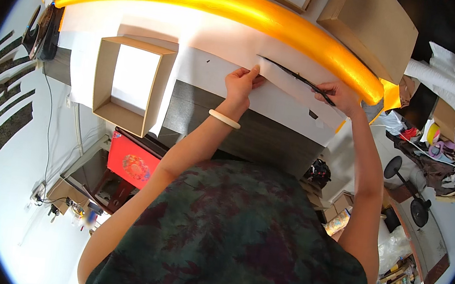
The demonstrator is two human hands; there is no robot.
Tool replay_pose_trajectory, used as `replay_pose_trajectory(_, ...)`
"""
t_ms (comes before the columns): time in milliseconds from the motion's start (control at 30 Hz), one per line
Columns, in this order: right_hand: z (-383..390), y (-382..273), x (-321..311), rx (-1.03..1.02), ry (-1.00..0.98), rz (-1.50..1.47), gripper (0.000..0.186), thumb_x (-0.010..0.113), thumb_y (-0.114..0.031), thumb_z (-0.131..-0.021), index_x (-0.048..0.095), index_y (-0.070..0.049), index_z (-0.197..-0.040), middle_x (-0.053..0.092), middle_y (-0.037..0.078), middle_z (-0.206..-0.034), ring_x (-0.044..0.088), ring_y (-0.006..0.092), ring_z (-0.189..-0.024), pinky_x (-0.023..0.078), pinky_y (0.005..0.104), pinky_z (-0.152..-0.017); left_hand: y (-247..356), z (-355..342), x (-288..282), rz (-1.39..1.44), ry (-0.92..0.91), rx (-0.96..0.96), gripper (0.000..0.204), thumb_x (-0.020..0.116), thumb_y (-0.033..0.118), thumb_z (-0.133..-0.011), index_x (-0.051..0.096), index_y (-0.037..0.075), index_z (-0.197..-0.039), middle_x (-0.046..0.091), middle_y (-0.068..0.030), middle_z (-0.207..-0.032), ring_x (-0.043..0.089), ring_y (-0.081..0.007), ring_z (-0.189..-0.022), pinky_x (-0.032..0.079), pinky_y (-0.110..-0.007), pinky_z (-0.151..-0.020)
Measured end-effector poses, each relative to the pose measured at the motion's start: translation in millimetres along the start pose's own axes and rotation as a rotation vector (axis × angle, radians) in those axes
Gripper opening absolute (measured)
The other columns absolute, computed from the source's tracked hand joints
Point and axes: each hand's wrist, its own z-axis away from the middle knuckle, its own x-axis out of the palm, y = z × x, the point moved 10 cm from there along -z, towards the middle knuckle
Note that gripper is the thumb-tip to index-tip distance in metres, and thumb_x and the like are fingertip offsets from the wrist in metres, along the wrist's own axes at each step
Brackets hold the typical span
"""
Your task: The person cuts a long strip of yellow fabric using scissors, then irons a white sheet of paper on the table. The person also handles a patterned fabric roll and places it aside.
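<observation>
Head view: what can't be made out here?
All in the head view:
Black scissors: handles partly covered by the right hand.
Left hand: underside of its grip on the white paper, hidden by the hand.
Dark speck: too small to identify.
Tan box: far end cut off by top edge.

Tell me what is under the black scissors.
White paper shows alongside the blades of the black scissors in the right hand. Whatever the blades and paper directly cover cannot be seen.

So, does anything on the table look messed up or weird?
One thing: a small dark patch on the white sheet, below the black scissors in the picture. It stands out against the plain white; I can't tell if it's a hole or a scrap.
</observation>
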Motion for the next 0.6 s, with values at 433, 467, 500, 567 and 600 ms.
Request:
replay_pose_trajectory(433,-24,-15,16,-0.021,0.001,-0.126,0.035,0.083,-0.027,-0.094,0.077,-0.002,-0.118,0.070,-0.005,-0.096,0.059,0.0047,-0.085,0.051,0.0232,-0.077,0,2,-2,0.020,-0.020,-0.035,0.020,0.076,0.016,-0.099,0.066,-0.001,-0.095,0.075,-0.0136,-0.096,0.074,-0.0233,-0.088,0.063,-0.037,-0.085)
replay_pose_trajectory(467,-25,-17,16,-0.016,-0.005,-0.132,0.035,0.083,-0.026,-0.094,0.077,-0.002,-0.118,0.070,-0.005,-0.096,0.060,0.0045,-0.085,0.051,0.0229,-0.077,0,2,-3,0.022,-0.023,-0.031,0.021,0.076,0.017,-0.099,0.066,-0.001,-0.094,0.075,-0.0136,-0.096,0.074,-0.0233,-0.088,0.063,-0.037,-0.086)
replay_pose_trajectory(500,-26,-18,15,-0.038,0.004,-0.109,0.034,0.083,-0.026,-0.094,0.077,-0.002,-0.119,0.070,-0.006,-0.097,0.060,0.0043,-0.085,0.051,0.0224,-0.077,-1,2,-3,0.025,-0.029,-0.029,0.021,0.076,0.017,-0.099,0.066,-0.001,-0.094,0.075,-0.0136,-0.096,0.074,-0.0233,-0.087,0.063,-0.037,-0.086)
replay_pose_trajectory(567,-29,-21,15,-0.083,0.021,-0.065,0.034,0.082,-0.024,-0.094,0.077,-0.002,-0.120,0.069,-0.006,-0.098,0.060,0.0039,-0.085,0.050,0.0214,-0.078,-3,2,-4,0.020,-0.030,-0.029,0.021,0.076,0.017,-0.099,0.066,-0.001,-0.095,0.074,-0.0136,-0.096,0.074,-0.0235,-0.087,0.063,-0.037,-0.086)
replay_pose_trajectory(600,-33,-24,20,-0.081,0.003,-0.101,0.034,0.082,-0.024,-0.094,0.077,-0.002,-0.120,0.069,-0.007,-0.097,0.059,0.0036,-0.085,0.050,0.0211,-0.076,-1,2,-4,0.011,-0.024,-0.033,0.022,0.076,0.017,-0.099,0.067,-0.002,-0.095,0.074,-0.0137,-0.096,0.074,-0.0236,-0.088,0.063,-0.037,-0.087)
